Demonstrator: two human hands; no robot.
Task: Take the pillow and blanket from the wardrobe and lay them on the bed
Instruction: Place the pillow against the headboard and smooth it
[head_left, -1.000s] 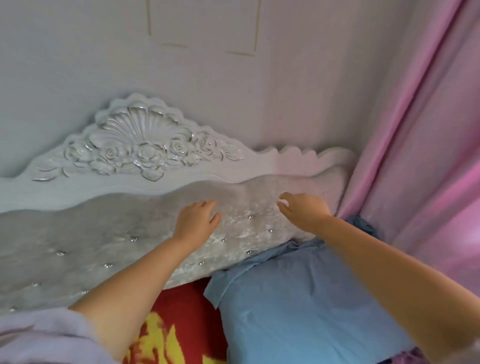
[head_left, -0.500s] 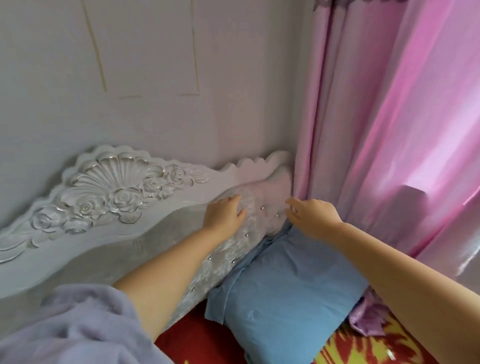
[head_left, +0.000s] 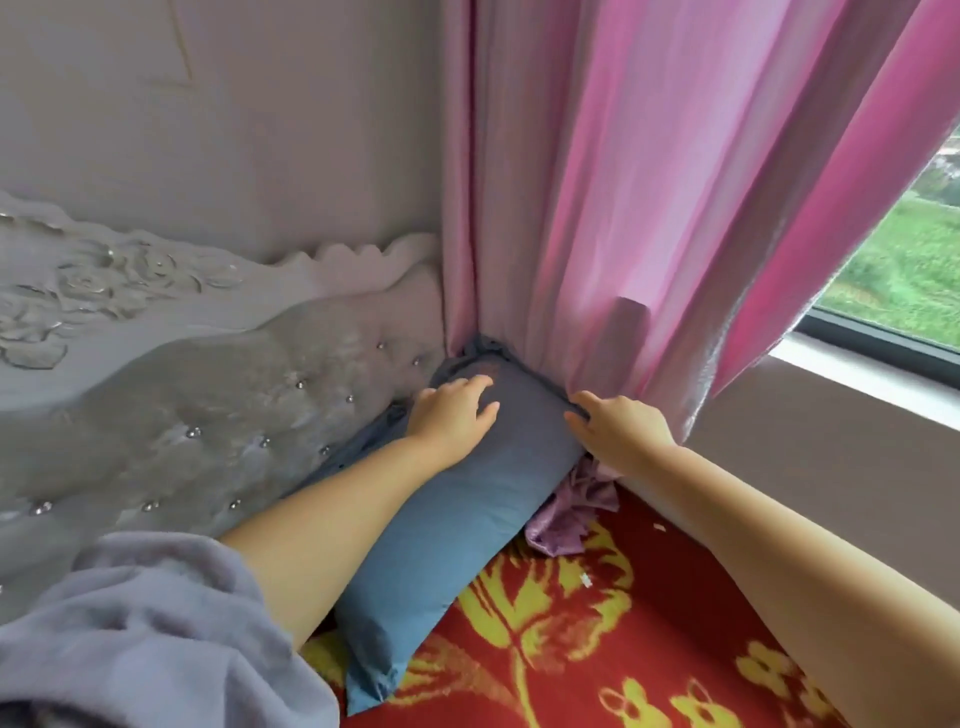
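Observation:
A blue pillow (head_left: 467, 519) lies on the bed against the tufted grey headboard (head_left: 208, 415), its far end pushed into the corner by the pink curtain (head_left: 649, 208). My left hand (head_left: 454, 415) rests flat on the pillow's top with fingers spread. My right hand (head_left: 621, 426) touches the pillow's right edge, fingers extended, next to the curtain's hem. The bed is covered by a red blanket with yellow flowers (head_left: 597, 649). No wardrobe is in view.
A crumpled lilac cloth (head_left: 571, 519) sits between the pillow and the wall under the window sill (head_left: 857, 379). A window (head_left: 914, 249) shows greenery at the right. My lilac sleeve (head_left: 130, 639) fills the lower left.
The view has swung right toward the curtain and window. Both hands came down off the headboard onto the pillow, which now sits deeper in the corner.

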